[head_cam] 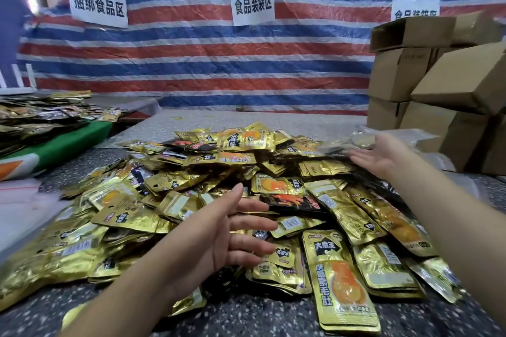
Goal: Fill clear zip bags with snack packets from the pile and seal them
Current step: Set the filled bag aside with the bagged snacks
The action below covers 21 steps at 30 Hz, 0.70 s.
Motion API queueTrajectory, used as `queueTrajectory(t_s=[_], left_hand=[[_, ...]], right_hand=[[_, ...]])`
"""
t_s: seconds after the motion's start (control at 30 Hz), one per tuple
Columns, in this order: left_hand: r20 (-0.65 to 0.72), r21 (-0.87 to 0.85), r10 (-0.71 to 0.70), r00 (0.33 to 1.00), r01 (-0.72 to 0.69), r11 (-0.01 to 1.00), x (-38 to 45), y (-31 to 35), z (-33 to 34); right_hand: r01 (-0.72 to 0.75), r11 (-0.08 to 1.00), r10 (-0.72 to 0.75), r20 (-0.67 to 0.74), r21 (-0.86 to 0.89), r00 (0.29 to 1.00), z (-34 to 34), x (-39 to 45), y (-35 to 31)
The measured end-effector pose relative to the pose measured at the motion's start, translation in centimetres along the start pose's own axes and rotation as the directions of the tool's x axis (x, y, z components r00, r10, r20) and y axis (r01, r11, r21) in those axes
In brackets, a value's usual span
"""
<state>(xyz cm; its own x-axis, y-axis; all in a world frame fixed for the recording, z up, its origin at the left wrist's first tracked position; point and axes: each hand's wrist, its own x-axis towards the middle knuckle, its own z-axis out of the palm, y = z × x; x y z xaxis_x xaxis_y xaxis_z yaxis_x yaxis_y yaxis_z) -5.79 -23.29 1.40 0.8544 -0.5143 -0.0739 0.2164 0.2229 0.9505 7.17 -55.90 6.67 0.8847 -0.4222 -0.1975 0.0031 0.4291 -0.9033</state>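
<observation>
pile of gold and black foil snack packets [246, 200] heaped on a speckled tabletop [260, 317]; nearest packet reads "大唐王". blurred clear zip bag [353, 142], contents indistinct, lies just beyond the right hand [383, 156], fingers straight, holding nothing. left hand [219, 238] spread above the pile, empty. stacked cardboard boxes [438, 82] right; wall sign [253, 3] "食品装袋区".

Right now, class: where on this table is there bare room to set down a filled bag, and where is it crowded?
Free: the speckled table strip along the near edge, under the left hand, and the pale stretch between the snack packet pile and the striped tarp. Crowded: the whole middle, and the right side by the cardboard boxes near the right hand.
</observation>
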Motion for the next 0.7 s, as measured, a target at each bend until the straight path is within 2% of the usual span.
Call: queueTrajectory(t_s=[0.13,0.33,0.47,0.57,0.63,0.7], left_hand=[[0.008,0.032,-0.016,1.0,0.015,0.999,-0.2,0.0,0.2],[-0.009,0.037,-0.015,1.0,0.015,0.999,-0.3,0.0,0.3],[-0.018,0.038,0.002,1.0,-0.001,0.999,-0.2,0.0,0.3],[-0.062,0.034,0.041,0.997,-0.039,0.999,-0.2,-0.2,0.2],[-0.09,0.05,0.094,0.992,-0.09,0.995,-0.2,-0.4,-0.1],[-0.111,0.095,0.137,0.984,-0.127,0.987,-0.2,-0.6,-0.2]], right_hand=[[-0.026,0.986,0.027,0.002,-0.164,1.0,-0.5,-0.4,0.8],[-0.029,0.985,0.028,-0.007,-0.17,1.0,-1.2,-0.8,1.1],[0.037,0.965,-0.042,-0.012,-0.261,0.999,-0.6,-1.6,1.5],[0.102,0.958,-0.113,-0.025,-0.267,0.993,0.1,-3.1,1.7],[0.155,0.957,-0.155,0.018,-0.245,0.988,0.6,-5.0,2.1],[0.216,0.943,-0.183,0.148,-0.252,0.972,1.0,-7.4,2.7]])
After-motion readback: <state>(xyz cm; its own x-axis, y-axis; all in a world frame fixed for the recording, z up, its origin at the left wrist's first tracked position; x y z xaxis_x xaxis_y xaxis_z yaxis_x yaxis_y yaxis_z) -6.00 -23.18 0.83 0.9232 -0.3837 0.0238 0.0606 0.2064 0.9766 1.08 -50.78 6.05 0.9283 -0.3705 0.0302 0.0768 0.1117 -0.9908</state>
